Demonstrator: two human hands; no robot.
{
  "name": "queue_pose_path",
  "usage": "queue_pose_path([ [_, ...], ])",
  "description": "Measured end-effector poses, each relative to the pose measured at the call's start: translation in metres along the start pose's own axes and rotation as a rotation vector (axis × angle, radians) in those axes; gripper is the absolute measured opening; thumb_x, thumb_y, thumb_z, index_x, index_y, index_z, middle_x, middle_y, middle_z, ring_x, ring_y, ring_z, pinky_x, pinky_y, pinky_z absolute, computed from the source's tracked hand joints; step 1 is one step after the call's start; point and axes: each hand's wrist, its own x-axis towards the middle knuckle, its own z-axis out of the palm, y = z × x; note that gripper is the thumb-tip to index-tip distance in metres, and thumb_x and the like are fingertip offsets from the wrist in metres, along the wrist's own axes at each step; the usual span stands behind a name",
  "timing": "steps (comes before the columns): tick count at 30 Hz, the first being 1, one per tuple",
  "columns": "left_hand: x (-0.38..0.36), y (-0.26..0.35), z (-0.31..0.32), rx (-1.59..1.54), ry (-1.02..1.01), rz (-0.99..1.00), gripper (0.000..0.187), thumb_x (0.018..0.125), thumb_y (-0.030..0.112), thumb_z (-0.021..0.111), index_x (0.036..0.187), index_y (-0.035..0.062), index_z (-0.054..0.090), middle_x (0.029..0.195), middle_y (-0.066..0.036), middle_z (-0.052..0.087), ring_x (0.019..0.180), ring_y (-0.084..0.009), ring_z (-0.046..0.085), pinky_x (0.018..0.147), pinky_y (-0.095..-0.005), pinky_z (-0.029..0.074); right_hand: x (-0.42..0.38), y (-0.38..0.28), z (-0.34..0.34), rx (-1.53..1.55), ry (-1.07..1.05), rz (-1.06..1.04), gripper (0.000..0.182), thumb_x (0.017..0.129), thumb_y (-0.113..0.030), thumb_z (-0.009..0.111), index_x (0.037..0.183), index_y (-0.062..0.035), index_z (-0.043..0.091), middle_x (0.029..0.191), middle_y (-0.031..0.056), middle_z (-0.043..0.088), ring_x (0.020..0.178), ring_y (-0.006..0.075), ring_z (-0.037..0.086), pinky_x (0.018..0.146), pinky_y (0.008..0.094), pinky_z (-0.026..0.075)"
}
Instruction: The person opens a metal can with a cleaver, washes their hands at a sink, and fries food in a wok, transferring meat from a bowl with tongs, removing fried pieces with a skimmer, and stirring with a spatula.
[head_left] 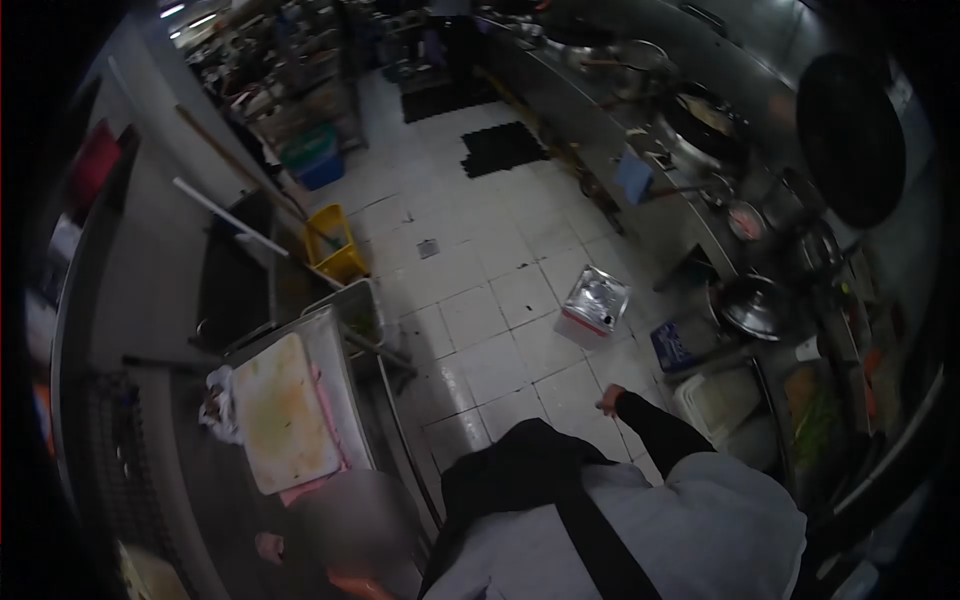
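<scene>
My right hand (608, 400) hangs out in front of my body on a black sleeve, above the white tiled floor (480, 260). It touches nothing; it is too small to tell whether the fingers are curled or apart. The nearest thing is a square metal tin (592, 305) standing on the floor a little ahead. My left hand is not in view. My white shirt and black apron strap (600, 540) fill the bottom of the view.
A stained white cutting board (280, 410) lies on a steel table at the left, with another person (350, 520) bent beside it. On the right runs a cooking line with woks (705, 115), a steel lid (750, 305) and a white tub (720, 400). A yellow bucket (335, 245) and black mats (500, 148) sit on the floor farther off.
</scene>
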Motion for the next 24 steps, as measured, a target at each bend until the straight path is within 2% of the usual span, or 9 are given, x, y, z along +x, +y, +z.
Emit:
queue_pose_path([
  [2,0.043,0.167,0.041,-0.094,-0.210,0.061,0.046,0.075,0.004,0.058,0.119,-0.0065,0.049,0.110,-0.018,0.057,0.099,-0.0258,0.056,0.089,-0.0367,0.043,-0.004,-0.027,-0.029,0.068,0.024,0.015,0.028,0.071,-0.026,0.064,0.066,0.0009,0.066,0.064,0.0091,0.066,0.053,0.0191,0.064,0.054,0.0326,0.054],
  [5,0.090,0.274,0.109,-0.517,-0.692,-0.026,0.049,0.078,0.007,0.059,0.123,-0.0069,0.047,0.111,-0.018,0.058,0.096,-0.0238,0.057,0.085,-0.0347,0.045,0.015,-0.050,-0.040,0.192,0.039,0.003,0.028,0.071,-0.026,0.064,0.068,0.0016,0.066,0.065,0.0090,0.067,0.054,0.0187,0.064,0.053,0.0313,0.053],
  [7,0.115,0.325,0.153,-0.461,-1.401,-0.026,0.049,0.081,0.010,0.059,0.125,-0.0079,0.045,0.101,-0.014,0.062,0.091,-0.0221,0.060,0.080,-0.0316,0.047,0.024,-0.053,-0.049,0.287,0.076,-0.012,0.028,0.071,-0.026,0.063,0.070,0.0019,0.066,0.065,0.0091,0.067,0.054,0.0186,0.064,0.052,0.0306,0.053],
  [11,0.143,0.342,0.272,-0.240,-1.595,0.153,0.049,0.077,0.016,0.063,0.119,-0.0061,0.051,0.088,-0.016,0.065,0.080,-0.0254,0.062,0.073,-0.0332,0.048,0.007,-0.055,-0.053,0.428,0.003,0.119,0.028,0.073,-0.025,0.061,0.062,0.0010,0.064,0.063,0.0103,0.066,0.055,0.0203,0.066,0.061,0.0324,0.054],
  [13,0.160,0.346,0.343,0.196,-1.458,0.589,0.048,0.072,0.023,0.067,0.111,-0.0039,0.057,0.082,-0.022,0.063,0.078,-0.0314,0.063,0.070,-0.0390,0.049,0.004,-0.029,-0.042,0.554,0.058,0.219,0.029,0.074,-0.026,0.061,0.062,0.0005,0.064,0.063,0.0107,0.066,0.055,0.0203,0.066,0.062,0.0328,0.055],
  [14,0.165,0.349,0.376,0.135,-1.421,0.580,0.047,0.068,0.027,0.069,0.104,-0.0019,0.060,0.084,-0.027,0.060,0.082,-0.0372,0.062,0.069,-0.0444,0.048,-0.003,-0.019,-0.041,0.572,0.104,0.312,0.030,0.075,-0.026,0.061,0.062,0.0010,0.064,0.062,0.0110,0.065,0.053,0.0202,0.064,0.057,0.0331,0.054],
  [18,0.187,0.484,0.461,-0.116,-1.466,0.717,0.043,0.068,0.025,0.067,0.102,-0.0012,0.061,0.085,-0.024,0.063,0.085,-0.0367,0.062,0.070,-0.0447,0.049,-0.016,-0.006,-0.068,0.172,0.179,0.312,0.033,0.079,-0.025,0.059,0.060,0.0010,0.063,0.058,0.0113,0.063,0.049,0.0194,0.062,0.051,0.0321,0.053],
  [20,0.178,0.528,0.523,-0.144,-1.472,0.881,0.032,0.067,0.021,0.066,0.091,-0.0002,0.065,0.082,-0.023,0.063,0.080,-0.0366,0.063,0.069,-0.0435,0.049,-0.044,-0.048,-0.130,0.571,0.226,0.410,0.035,0.082,-0.026,0.055,0.062,0.0010,0.064,0.059,0.0106,0.064,0.048,0.0193,0.061,0.053,0.0311,0.053],
  [24,0.155,0.707,0.578,-0.278,-1.563,1.188,0.015,0.066,0.013,0.064,0.069,-0.0009,0.065,0.070,-0.021,0.061,0.068,-0.0376,0.062,0.063,-0.0403,0.050,-0.037,-0.109,-0.244,0.846,0.408,0.048,0.036,0.090,-0.022,0.050,0.065,0.0016,0.064,0.062,0.0096,0.065,0.050,0.0160,0.062,0.047,0.0273,0.049],
])
